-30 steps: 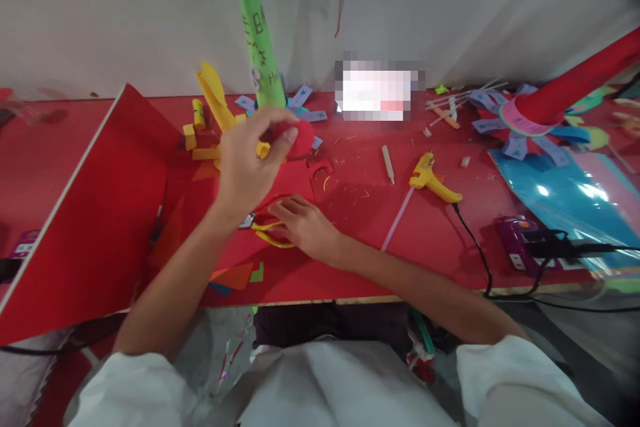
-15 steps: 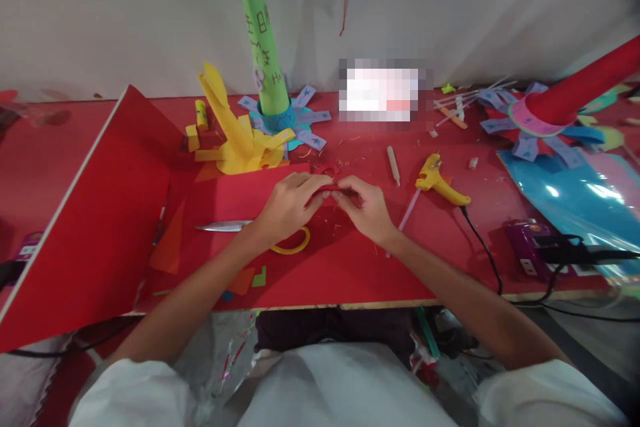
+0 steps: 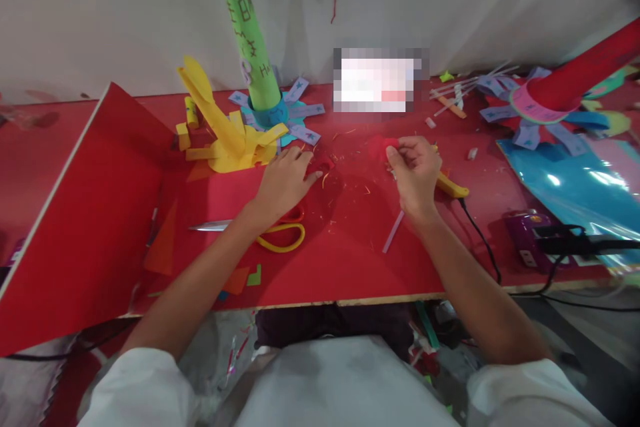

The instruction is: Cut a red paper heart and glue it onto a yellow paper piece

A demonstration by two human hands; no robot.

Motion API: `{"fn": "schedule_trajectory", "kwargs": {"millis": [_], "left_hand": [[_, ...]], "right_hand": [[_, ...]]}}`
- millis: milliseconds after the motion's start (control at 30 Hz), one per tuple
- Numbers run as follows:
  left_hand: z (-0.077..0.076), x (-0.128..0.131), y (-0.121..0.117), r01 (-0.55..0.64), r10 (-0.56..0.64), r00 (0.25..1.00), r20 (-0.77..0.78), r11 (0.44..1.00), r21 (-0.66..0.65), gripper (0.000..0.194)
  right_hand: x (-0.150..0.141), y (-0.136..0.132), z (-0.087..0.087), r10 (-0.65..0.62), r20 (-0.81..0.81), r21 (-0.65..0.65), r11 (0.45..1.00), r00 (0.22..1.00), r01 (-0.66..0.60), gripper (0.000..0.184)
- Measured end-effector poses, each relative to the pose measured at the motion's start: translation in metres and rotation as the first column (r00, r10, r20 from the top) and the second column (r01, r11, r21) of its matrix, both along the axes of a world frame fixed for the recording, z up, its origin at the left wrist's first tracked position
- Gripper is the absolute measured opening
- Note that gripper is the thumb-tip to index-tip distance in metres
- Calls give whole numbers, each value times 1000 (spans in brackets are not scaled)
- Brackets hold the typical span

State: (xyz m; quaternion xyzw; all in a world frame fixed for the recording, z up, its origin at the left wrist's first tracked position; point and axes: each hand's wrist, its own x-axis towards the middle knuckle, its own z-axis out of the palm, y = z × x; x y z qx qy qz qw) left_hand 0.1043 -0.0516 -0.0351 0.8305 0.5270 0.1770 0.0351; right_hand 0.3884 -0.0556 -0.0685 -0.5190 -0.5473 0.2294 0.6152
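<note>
My left hand (image 3: 284, 180) lies on the red table (image 3: 350, 247), its fingers down on a small red paper scrap (image 3: 323, 163) near the yellow paper cutouts (image 3: 225, 140). My right hand (image 3: 416, 173) is raised a little to the right, pinching a red paper piece (image 3: 384, 145) between thumb and fingers. It hovers over the yellow glue gun (image 3: 450, 185), partly hiding it. Yellow-handled scissors (image 3: 260, 230) lie just below my left wrist, blades pointing left.
A large red sheet (image 3: 90, 213) is propped at the left. A green cone (image 3: 247, 33) stands at the back, a red cone (image 3: 575, 77) at the right, a blue shiny sheet (image 3: 570, 193) and a purple power strip (image 3: 530, 240) with cables by the right edge.
My hands were together at the centre on a red piece; now my right hand has moved right and up with a red piece, and my left hand stays on the table.
</note>
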Motion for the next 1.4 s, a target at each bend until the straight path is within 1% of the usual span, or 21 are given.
{"fn": "schedule_trajectory", "kwargs": {"millis": [67,133,200,267,300,367,433,500,567,633,700,767,867,967,1033,1067,1133,1200,1300,1400], "left_hand": [[-2,8,6,2,-2,1000,-24,1000,12,28],[-1,14,8,17,-16,999,-34,1000,19,28],[2,19,5,41,-41,999,-30,999,14,25],[6,19,-2,65,-65,998,1,998,1,23],[8,18,-6,77,-77,997,27,997,-2,24],[10,13,-16,100,-100,991,94,995,3,27],[12,5,-27,132,-133,980,150,991,14,27],[12,-4,-39,177,-178,970,162,984,22,25],[12,-12,-53,209,-210,970,126,978,19,24],[12,-20,-67,211,-212,974,75,977,11,21],[12,-29,-77,170,-170,984,50,985,18,21],[13,-40,-82,98,-99,993,58,995,20,22],[16,-59,-84,5,-5,997,82,1000,2,23],[20,-77,-84,-32,29,995,94,999,35,25],[22,-85,-87,-6,2,998,64,998,67,28],[23,-88,-89,33,-35,999,25,997,72,28],[23,-89,-96,135,-131,987,-91,990,42,28],[21,-85,-105,216,-213,952,-220,976,-9,37],[19,-77,-114,251,-249,897,-364,967,-42,50],[19,-68,-116,249,-245,867,-434,967,-49,50]], "right_hand": [[-6,-7,1,39,82,7,999,996,-39,21],[-17,-16,4,121,250,8,992,961,-127,21],[-29,-26,7,245,456,17,959,855,-284,22],[-39,-35,9,346,590,-20,910,730,-415,27],[-42,-38,10,372,640,-48,893,672,-448,30],[-47,-42,12,382,716,-90,880,584,-466,37],[-47,-43,12,367,757,-103,884,540,-457,40],[-46,-43,10,360,760,-101,888,542,-448,39],[-44,-42,5,369,735,-107,891,568,-441,34],[-43,-40,0,383,703,-121,895,599,-430,28],[-43,-39,-5,393,677,-133,897,622,-422,24],[-43,-37,-9,399,662,-139,898,634,-418,22],[-44,-36,-12,416,648,-147,890,638,-431,20],[-44,-36,-12,431,630,-146,883,646,-447,20],[-44,-36,-11,435,614,-136,880,659,-454,21],[-44,-37,-11,436,606,-131,879,665,-458,21],[-44,-37,-11,438,591,-125,879,677,-459,22],[-45,-37,-11,435,584,-126,882,685,-454,23],[-45,-37,-11,434,582,-127,884,688,-450,23],[-45,-38,-10,438,581,-134,883,685,-451,23]]}}
